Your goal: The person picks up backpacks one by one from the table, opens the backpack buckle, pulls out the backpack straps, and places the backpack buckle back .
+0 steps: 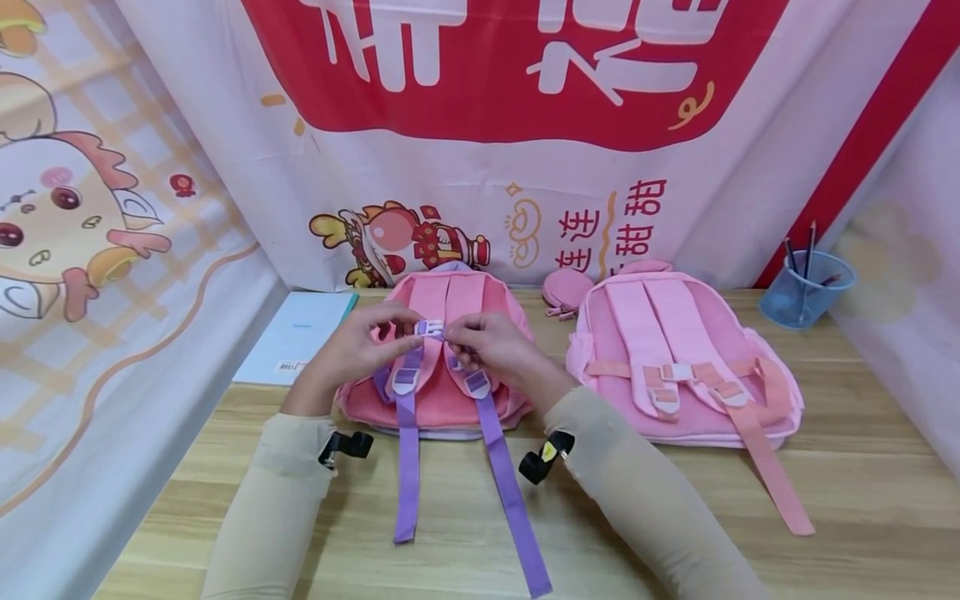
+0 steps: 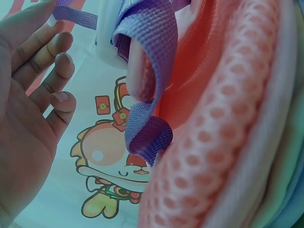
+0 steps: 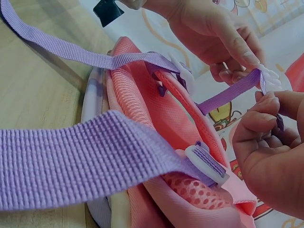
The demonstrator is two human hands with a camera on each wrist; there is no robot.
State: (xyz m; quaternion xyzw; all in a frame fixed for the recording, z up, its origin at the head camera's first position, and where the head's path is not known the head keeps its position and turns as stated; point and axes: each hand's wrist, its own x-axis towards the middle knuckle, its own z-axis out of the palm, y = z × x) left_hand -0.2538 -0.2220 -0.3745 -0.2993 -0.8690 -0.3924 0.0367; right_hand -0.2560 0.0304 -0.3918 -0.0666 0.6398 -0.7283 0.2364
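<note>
A coral-pink backpack lies on the table with its shoulder straps facing up and two purple webbing straps trailing toward me. Above it, a small white plastic buckle on purple webbing is held between both hands. My left hand pinches the buckle's left side between thumb and fingertips. At the other side, my right hand pinches the buckle end and its webbing, other fingers curled. In the right wrist view the white pieces meet at the fingertips; whether they are fastened I cannot tell.
To the right lies a light-pink backpack with peach straps and a joined white buckle. A round pink pouch sits behind it. A blue mesh pen cup stands at the back right, a light-blue booklet at the left.
</note>
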